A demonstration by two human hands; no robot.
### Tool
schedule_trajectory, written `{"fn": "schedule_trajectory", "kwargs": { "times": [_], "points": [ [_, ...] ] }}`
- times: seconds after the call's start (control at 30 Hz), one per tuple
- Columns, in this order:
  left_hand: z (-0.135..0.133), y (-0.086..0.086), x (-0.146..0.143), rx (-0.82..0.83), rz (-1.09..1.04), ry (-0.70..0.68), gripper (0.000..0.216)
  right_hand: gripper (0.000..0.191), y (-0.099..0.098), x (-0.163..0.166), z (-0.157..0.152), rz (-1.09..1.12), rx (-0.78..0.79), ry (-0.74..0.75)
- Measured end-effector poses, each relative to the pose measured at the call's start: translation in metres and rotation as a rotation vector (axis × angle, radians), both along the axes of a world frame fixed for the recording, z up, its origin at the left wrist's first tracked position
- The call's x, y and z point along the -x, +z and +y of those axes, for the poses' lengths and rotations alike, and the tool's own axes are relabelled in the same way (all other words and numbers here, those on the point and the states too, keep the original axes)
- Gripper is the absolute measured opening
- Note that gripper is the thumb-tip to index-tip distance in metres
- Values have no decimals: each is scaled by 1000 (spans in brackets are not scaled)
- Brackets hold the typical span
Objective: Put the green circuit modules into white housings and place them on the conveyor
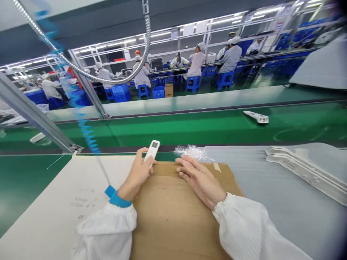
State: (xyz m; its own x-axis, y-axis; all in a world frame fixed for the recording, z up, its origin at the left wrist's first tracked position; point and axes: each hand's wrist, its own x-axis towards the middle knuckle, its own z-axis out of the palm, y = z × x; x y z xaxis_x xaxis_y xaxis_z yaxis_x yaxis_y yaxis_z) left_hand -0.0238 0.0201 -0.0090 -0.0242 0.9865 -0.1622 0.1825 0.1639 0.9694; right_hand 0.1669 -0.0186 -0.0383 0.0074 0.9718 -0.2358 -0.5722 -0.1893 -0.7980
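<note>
A slim white handheld device with a small dark screen [152,151] is in my left hand [137,172], tilted up, its lower end hidden by my fingers. A blue wrist strap [118,199] with a coiled blue cord [88,131] circles my left wrist. My right hand [200,177] hovers over or rests on the cardboard sheet [173,216], fingers slightly apart, with nothing visible in them. Crumpled clear plastic [193,152] lies just beyond its fingertips. Tan tape [217,167] sticks to the cardboard's far edge.
Beyond the bench runs a green conveyor belt [173,130] carrying a white device [257,117]. White molded plastic parts [306,169] lie at right on grey sheeting. A metal post [35,112] stands at left, and a flexible metal hose [119,80] hangs overhead. Co-workers sit farther back.
</note>
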Motion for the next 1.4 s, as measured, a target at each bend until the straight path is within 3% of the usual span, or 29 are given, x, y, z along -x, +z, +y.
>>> {"fn": "schedule_trajectory", "kwargs": {
  "times": [0.13, 0.27, 0.4, 0.5, 0.6, 0.73, 0.9, 1.0, 1.2, 1.4],
  "points": [
    [36, 16, 23, -16, 244, 3, 27, 29, 1, -2, 0, 21, -28, 54],
    [96, 34, 35, -89, 530, 114, 25, 27, -2, -2, 1, 31, -45, 73],
    [147, 33, 46, -88, 733, 204, 29, 30, -5, -2, 2, 67, -36, 56],
    [157, 26, 51, -66, 845, 253, 30, 31, -6, -1, 3, 92, -37, 56],
    [143, 21, 51, -118, 895, 284, 32, 30, -6, -2, 3, 103, -46, 74],
    [98, 13, 42, -190, 819, 219, 28, 28, -5, -5, 5, 127, -39, 82],
    [34, -16, 17, -247, 684, 145, 26, 27, -5, -8, 6, 141, -5, 74],
    [10, -29, 2, -336, 759, 121, 18, 28, -4, -9, 5, 123, -4, 80],
    [0, -28, -8, -413, 859, 12, 12, 46, -1, -12, 2, 104, 20, 104],
    [1, -30, -7, -391, 877, 15, 10, 48, 5, -13, 0, 63, 60, 113]
  ]
}}
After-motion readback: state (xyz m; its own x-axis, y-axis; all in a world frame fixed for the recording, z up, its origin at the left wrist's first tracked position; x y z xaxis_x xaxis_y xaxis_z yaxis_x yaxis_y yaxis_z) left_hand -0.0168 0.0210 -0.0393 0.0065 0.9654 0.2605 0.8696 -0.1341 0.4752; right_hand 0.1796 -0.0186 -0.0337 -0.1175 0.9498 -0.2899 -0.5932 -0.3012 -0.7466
